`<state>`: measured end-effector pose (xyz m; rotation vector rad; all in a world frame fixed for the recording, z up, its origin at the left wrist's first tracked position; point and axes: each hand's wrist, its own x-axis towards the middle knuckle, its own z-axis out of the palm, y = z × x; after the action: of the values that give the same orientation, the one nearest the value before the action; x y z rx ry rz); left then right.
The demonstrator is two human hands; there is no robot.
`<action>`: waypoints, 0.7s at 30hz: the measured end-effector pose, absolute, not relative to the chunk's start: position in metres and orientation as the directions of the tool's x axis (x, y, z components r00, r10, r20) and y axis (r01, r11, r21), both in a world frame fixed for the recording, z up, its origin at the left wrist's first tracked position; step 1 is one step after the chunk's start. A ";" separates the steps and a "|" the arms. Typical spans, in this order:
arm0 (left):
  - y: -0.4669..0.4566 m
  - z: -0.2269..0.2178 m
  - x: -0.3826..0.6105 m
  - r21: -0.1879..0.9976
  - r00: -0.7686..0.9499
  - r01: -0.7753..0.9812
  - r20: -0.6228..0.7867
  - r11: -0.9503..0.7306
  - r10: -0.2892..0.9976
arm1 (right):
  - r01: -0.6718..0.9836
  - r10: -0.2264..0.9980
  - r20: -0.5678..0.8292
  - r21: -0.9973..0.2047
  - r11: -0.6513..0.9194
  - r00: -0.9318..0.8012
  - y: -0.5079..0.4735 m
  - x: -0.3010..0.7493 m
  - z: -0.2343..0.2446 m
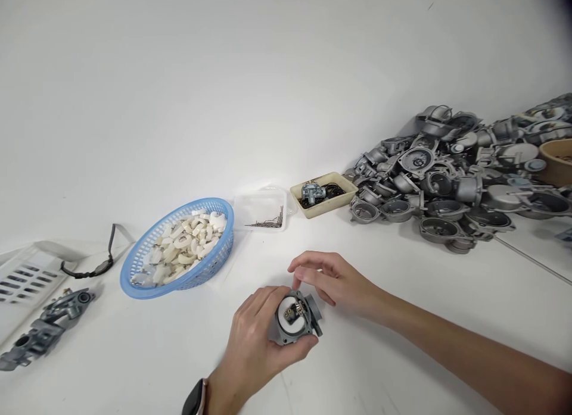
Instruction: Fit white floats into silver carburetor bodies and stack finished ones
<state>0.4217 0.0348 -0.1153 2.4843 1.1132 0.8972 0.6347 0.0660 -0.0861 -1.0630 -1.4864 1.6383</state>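
Carburetor body: the carburetor body (pixel 313 308) is held just above or on the table (pixel 357 373), in front of the person; which of the two cannot be told. Its open chamber is turned upward.
Float: a white C-shaped float (pixel 291 328) is seated in the chamber, around brass-coloured parts.
Left hand: the carburetor body is gripped by the left hand (pixel 259 331), between thumb and fingers; a smartwatch (pixel 194 397) is worn on the wrist.
Right hand: the right hand (pixel 333 279) is held with fingers loosely bent, just beyond the chamber; whether anything is pinched cannot be told.
Blue basket: white and cream floats (pixel 187 242) are heaped in the blue basket (pixel 154 294).
Clear container: slender metal pins (pixel 273 222) are gathered at one side of the clear container (pixel 252 208).
Cream tray: a small carburetor (pixel 313 193) and black parts are contained in the cream tray (pixel 328 208).
Right side: many carburetor bodies (pixel 417 159) are piled.
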 end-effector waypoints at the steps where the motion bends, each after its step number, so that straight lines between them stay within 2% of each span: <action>1: 0.035 -0.115 0.422 0.477 0.511 0.572 0.429 -0.667 0.745 | 0.059 0.900 -0.127 -0.992 -0.112 -0.417 0.066 0.635 -0.086; 3: 0.035 -0.114 0.422 0.482 0.507 0.568 0.435 -0.667 0.745 | 0.098 0.912 -0.110 -0.992 -0.077 -0.396 0.066 0.639 -0.083; 6: 0.036 -0.113 0.423 0.494 0.505 0.560 0.433 -0.665 0.747 | 0.194 0.841 -0.023 -0.976 0.098 -0.541 0.064 0.648 -0.073; 9: 0.036 -0.114 0.423 0.510 0.503 0.544 0.438 -0.667 0.745 | 0.329 0.734 0.019 -0.885 0.328 -0.679 0.060 0.654 -0.064; 12: 0.037 -0.115 0.424 0.522 0.499 0.517 0.460 -0.678 0.735 | 0.413 0.722 0.051 -0.791 0.451 -0.691 0.056 0.652 -0.064; 16: 0.038 -0.115 0.424 0.543 0.511 0.503 0.441 -0.672 0.738 | 0.468 0.742 0.132 -0.700 0.539 -0.658 0.053 0.646 -0.073; 21: 0.037 -0.115 0.423 0.571 0.509 0.504 0.409 -0.648 0.757 | 0.472 0.734 0.094 -0.709 0.524 -0.673 0.051 0.644 -0.075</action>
<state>0.4233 0.0368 -0.1147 2.3757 1.0443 0.9168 0.6442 0.0507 -0.0745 -0.9929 -2.3850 0.9395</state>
